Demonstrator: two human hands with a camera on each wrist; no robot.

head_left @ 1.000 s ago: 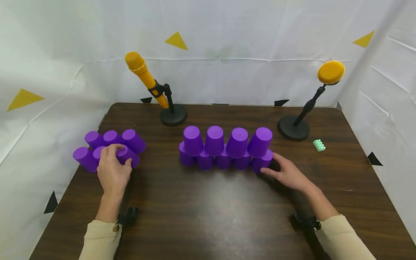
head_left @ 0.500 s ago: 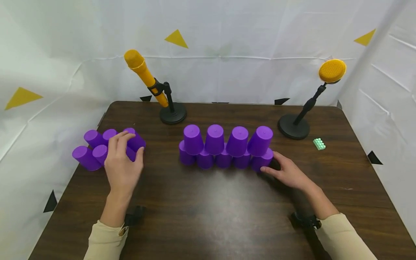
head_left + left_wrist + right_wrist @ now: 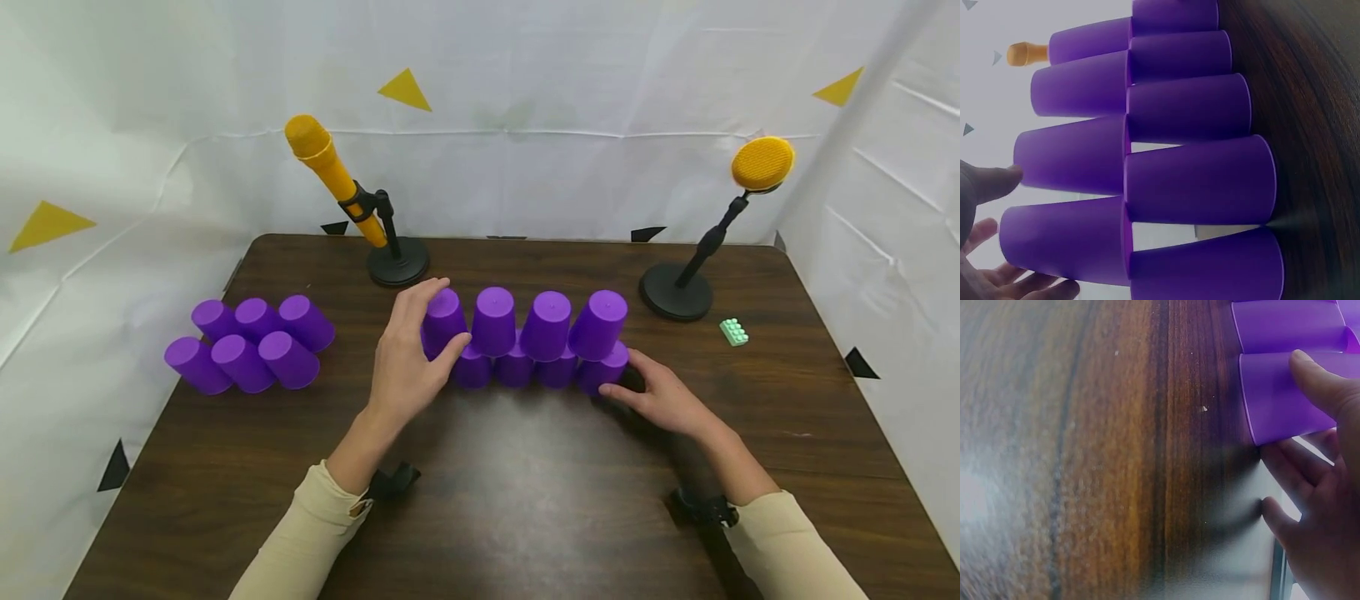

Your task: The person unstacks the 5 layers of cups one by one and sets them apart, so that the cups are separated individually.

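Note:
Purple cups stand upside down in two tiers mid-table, the upper tier bridging the lower one. My left hand point(image 3: 405, 358) is spread around the leftmost upper cup point(image 3: 443, 323) in the head view. Its thumb point(image 3: 997, 182) and fingers point(image 3: 1035, 284) lie on either side of that cup in the left wrist view; firm contact cannot be told. At the other end, my right hand point(image 3: 660, 396) holds the rightmost lower cup point(image 3: 600, 375), thumb on its front and fingers round its outer side. Left of the stack, another group of upside-down purple cups point(image 3: 240, 363) stands in two rows.
A yellow microphone point(image 3: 330, 171) on a black stand is behind the stack to the left. Another yellow-headed microphone point(image 3: 762, 163) stands back right, near a mint-green toy brick point(image 3: 734, 332). White sheeting point(image 3: 525, 183) borders the dark wooden table point(image 3: 525, 500).
My left hand has left the group of cups at the left and moved right to the leftmost upper cup of the stack. The right hand stays on its cup.

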